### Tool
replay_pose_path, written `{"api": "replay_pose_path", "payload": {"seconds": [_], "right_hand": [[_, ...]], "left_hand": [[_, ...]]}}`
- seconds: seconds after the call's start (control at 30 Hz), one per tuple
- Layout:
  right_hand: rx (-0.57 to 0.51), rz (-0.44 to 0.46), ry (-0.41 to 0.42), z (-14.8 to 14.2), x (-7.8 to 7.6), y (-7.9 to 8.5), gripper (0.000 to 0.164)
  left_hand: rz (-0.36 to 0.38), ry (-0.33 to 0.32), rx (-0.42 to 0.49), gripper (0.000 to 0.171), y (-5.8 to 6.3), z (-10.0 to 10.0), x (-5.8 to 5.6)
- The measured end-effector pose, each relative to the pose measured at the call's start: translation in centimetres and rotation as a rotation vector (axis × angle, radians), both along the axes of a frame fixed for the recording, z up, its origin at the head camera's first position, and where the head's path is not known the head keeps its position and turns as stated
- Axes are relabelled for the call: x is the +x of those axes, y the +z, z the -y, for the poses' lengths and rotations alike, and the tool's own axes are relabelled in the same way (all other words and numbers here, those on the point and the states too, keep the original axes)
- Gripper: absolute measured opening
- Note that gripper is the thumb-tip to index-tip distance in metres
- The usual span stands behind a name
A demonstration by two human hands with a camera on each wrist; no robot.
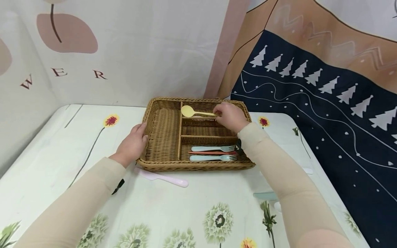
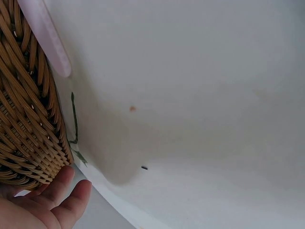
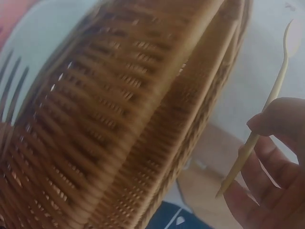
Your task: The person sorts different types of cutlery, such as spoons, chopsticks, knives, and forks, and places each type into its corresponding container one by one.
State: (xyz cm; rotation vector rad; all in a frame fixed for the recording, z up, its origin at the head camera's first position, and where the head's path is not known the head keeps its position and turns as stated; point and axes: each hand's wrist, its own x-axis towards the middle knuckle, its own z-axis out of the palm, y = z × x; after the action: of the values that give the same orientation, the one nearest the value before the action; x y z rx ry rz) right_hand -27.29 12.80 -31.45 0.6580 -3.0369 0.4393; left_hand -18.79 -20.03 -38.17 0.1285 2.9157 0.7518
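Note:
My right hand point(image 1: 231, 116) pinches the handle of a yellow spoon point(image 1: 187, 111) above the back compartment of a wicker tray point(image 1: 163, 133). In the right wrist view the spoon point(image 3: 272, 93) is between the thumb and fingers of the right hand point(image 3: 274, 157), its bowl pointing up. Against the tray's left outer side rests my left hand point(image 1: 131, 143), its fingers fairly straight on the wicker. Two light-blue forks point(image 1: 206, 158) lie in the front right compartment, with an orange utensil point(image 1: 204, 152) between them.
A pink knife point(image 1: 167, 178) lies on the flowered tablecloth point(image 1: 149, 206) before the tray. Partly under the right forearm are a light-blue knife point(image 1: 264, 196) and a white utensil piece point(image 1: 277, 206). Another pale piece point(image 1: 307, 170) lies to the right. Hanging cloth stands behind the table.

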Motion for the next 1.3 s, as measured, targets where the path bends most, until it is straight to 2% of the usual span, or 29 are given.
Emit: {"api": "replay_pose_path", "payload": {"seconds": [0.4,0.87,1.3], "right_hand": [[0.068,0.002,-0.09,-0.4,-2.1,-0.9,0.021],[0.146,0.053,-0.122,-0.2,-3.3,-1.3,0.025],[0.159,0.122,-0.151,0.0,-4.3,-2.0,0.029]], "left_hand": [[-0.008,-0.004,-0.001,0.056,-0.1,0.0,0.0],[-0.008,0.005,-0.004,0.056,-0.2,0.0,-0.1],[-0.004,0.001,0.013,0.056,-0.2,0.1,0.0]]}}
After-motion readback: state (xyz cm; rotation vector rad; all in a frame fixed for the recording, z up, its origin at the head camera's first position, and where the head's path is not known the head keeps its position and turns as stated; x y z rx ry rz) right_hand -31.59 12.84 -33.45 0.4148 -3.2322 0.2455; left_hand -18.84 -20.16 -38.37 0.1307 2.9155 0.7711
